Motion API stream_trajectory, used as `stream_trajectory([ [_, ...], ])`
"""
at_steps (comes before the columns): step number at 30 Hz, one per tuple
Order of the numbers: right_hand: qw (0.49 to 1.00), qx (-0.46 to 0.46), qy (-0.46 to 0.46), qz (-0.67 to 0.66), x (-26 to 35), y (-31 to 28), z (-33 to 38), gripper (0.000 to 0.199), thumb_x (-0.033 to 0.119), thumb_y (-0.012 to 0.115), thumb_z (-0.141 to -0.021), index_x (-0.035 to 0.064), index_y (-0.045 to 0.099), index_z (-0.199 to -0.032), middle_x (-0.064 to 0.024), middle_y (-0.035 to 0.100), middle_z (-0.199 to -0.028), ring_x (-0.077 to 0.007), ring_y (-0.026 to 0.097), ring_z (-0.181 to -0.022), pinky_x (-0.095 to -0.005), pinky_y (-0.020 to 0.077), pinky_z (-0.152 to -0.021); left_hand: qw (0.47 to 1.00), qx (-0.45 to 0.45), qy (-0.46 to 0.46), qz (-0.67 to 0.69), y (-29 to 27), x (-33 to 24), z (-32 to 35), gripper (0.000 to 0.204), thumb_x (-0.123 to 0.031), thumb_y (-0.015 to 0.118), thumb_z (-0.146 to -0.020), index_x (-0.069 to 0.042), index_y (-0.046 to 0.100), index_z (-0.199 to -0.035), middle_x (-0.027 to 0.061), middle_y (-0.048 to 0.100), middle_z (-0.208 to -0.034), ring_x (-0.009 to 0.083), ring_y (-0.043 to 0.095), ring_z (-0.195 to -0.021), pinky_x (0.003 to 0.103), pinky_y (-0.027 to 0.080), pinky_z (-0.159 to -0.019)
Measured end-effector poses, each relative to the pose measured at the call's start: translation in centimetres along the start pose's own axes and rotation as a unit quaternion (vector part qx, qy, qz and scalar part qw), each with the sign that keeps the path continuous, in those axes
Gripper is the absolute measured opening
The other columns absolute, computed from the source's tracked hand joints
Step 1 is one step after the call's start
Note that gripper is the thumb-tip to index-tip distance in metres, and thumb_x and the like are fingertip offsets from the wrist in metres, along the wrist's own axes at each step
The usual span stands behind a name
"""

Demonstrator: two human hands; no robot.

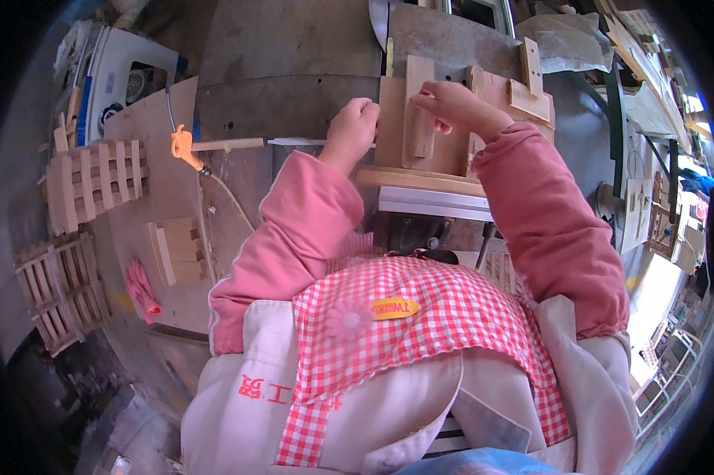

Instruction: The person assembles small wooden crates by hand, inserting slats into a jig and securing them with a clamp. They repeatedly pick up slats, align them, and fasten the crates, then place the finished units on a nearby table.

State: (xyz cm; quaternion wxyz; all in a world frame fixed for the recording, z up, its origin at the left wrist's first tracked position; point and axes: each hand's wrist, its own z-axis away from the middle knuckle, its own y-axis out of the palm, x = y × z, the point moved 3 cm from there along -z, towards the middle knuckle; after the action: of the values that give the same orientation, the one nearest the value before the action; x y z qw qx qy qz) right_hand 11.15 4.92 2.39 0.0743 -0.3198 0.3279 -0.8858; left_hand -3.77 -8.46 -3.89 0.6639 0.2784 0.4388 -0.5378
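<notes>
Wooden jig [390, 144] bears a strip [419, 134] under the curled right hand [452, 105]; left hand [354, 131] curled, both grips unclear.

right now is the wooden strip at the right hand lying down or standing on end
Lying down: the wooden strip stretches lengthwise over the brown board.

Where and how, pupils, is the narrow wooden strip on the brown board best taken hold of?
The narrow wooden strip is probably best pinched across both long edges at its end nearest the camera, from above: its slim body lies on the brown board, that end uncovered.
</notes>
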Motion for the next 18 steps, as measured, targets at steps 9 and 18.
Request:
stream_trajectory([
  [9,0.999,0.041,0.0,0.005,0.2,-0.9,-0.2,0.041,0.035,0.049,-0.098,-0.0038,0.061,-0.107,-0.0158,0.069,-0.075,-0.024,0.07,-0.062,-0.0344,0.057,-0.058,0.996,-0.022,0.003,-0.083,0.0,1.3,3.5,0.049,-0.034,0.049,-0.095,0.002,0.054,-0.128,0.0263,0.062,-0.12,0.0382,0.059,-0.114,0.041,0.045,-0.097],
  [18,1.0,-0.014,-0.013,-0.008,-0.2,0.5,0.3,0.037,0.032,0.052,-0.095,-0.0035,0.059,-0.1,-0.0195,0.068,-0.077,-0.0283,0.07,-0.068,-0.0355,0.0558,-0.06,0.996,0.008,0.059,-0.06,0.0,1.1,4.5,0.049,-0.034,0.048,-0.096,0.0,0.05,-0.132,0.0256,0.062,-0.12,0.0389,0.059,-0.112,0.041,0.044,-0.096],
])
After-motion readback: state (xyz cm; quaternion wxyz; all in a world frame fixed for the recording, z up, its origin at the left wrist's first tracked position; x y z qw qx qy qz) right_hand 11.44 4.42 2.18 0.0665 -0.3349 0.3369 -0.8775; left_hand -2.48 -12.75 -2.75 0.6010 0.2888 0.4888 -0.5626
